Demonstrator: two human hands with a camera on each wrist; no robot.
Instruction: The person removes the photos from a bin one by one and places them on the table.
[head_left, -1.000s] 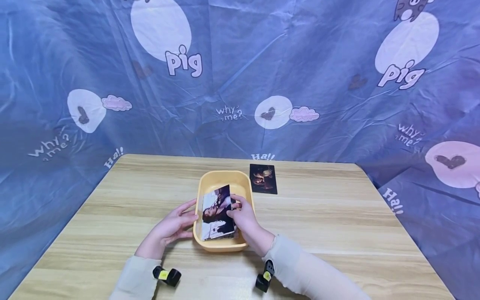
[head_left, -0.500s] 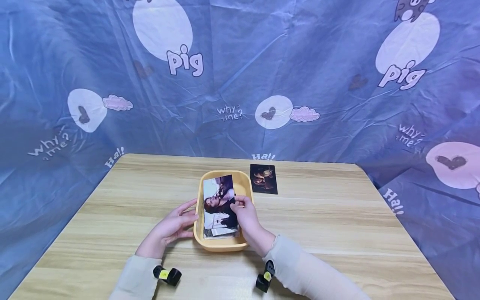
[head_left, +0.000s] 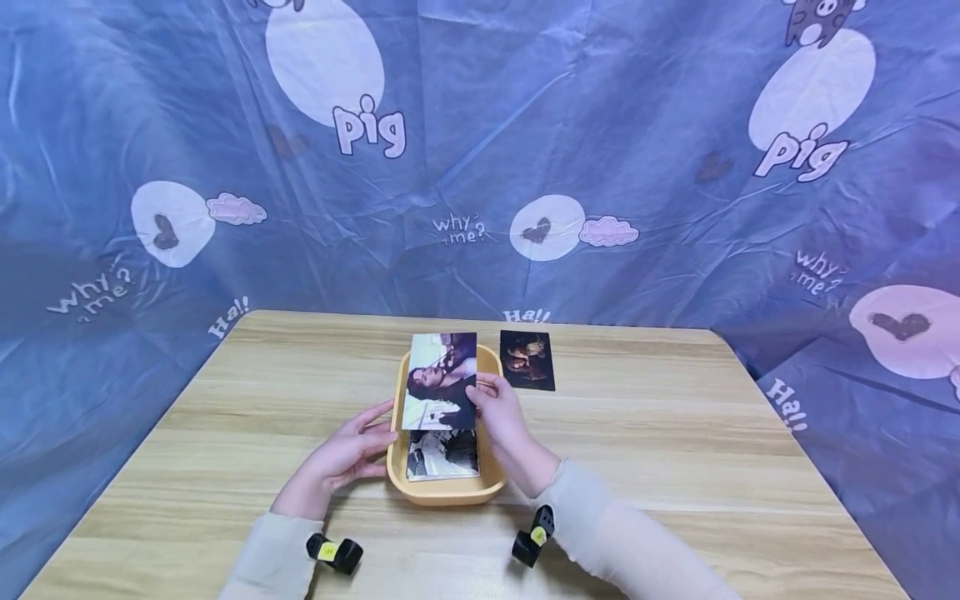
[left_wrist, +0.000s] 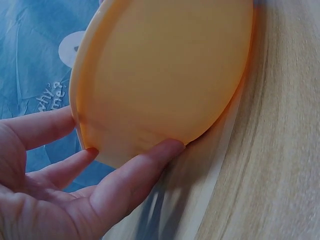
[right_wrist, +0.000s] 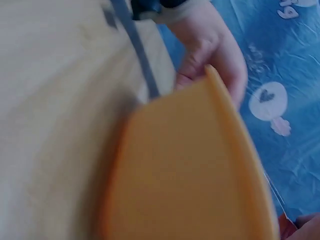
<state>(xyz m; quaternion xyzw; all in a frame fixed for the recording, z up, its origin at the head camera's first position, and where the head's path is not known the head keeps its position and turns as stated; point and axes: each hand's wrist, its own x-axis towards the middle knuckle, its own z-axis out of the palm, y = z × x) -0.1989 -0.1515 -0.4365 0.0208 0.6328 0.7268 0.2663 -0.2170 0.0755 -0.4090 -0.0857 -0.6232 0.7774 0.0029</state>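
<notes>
My right hand (head_left: 506, 417) pinches a photo (head_left: 442, 375) of a reclining person by its right edge, thumb on top. The photo is over a yellow plastic tray (head_left: 491, 492), its far end overlapping the far rim in the head view. Under it, in the tray, lies a black-and-white photo (head_left: 444, 457). My left hand (head_left: 352, 450) holds the tray's left side, digits spread along the wall and rim. The left wrist view shows that hand (left_wrist: 90, 185) against the tray's outer wall (left_wrist: 165, 80). In the right wrist view, the tray wall (right_wrist: 175, 160) hides most of my right hand.
Another dark photo (head_left: 527, 360) lies on the wooden table (head_left: 637, 433), just right of the tray's far end. A blue printed cloth (head_left: 465, 150) hangs behind the table. Black wrist cameras (head_left: 335, 553) sit near both sleeves.
My right hand has slid the top photo away from me and raised it toward the tray's far rim, uncovering the black-and-white photo beneath. My left hand stays in place.
</notes>
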